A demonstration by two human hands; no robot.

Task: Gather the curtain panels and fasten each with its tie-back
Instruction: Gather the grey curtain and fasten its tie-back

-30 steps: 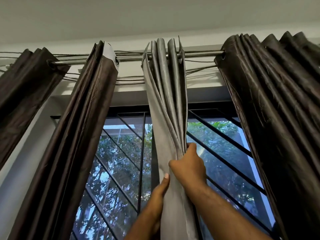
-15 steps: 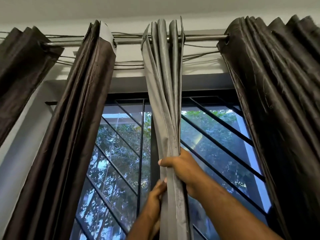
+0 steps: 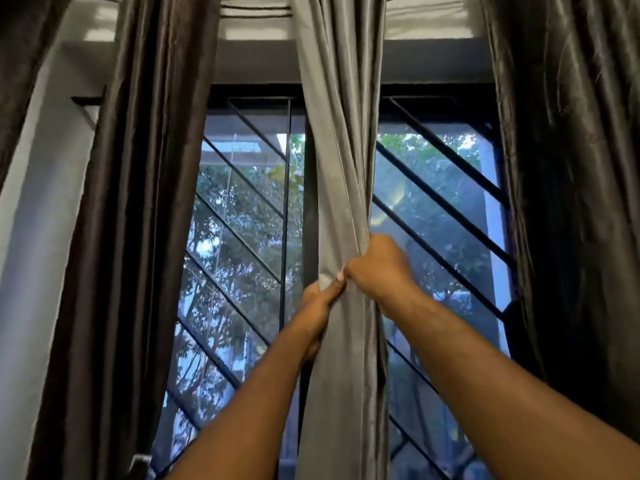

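Note:
A grey curtain panel [image 3: 337, 140] hangs bunched in the middle of the window. My right hand [image 3: 379, 265] is closed around its folds from the right side. Just below and to the left, my left hand [image 3: 320, 306] grips the same panel, its thumb pressed on the front of the cloth. A dark brown panel [image 3: 138, 220] hangs gathered at the left and another dark brown panel [image 3: 575, 202] at the right. No tie-back shows around the grey panel.
Behind the curtains is a window with black diagonal bars [image 3: 242, 237] and trees outside. A further dark panel [image 3: 20, 81] hangs at the far left over a pale wall [image 3: 31, 271]. A small fitting [image 3: 140, 460] sits low at the left brown panel.
The view has tilted down, so the rod has left the frame. My hands have slid lower on the grey panel and closed together around it.

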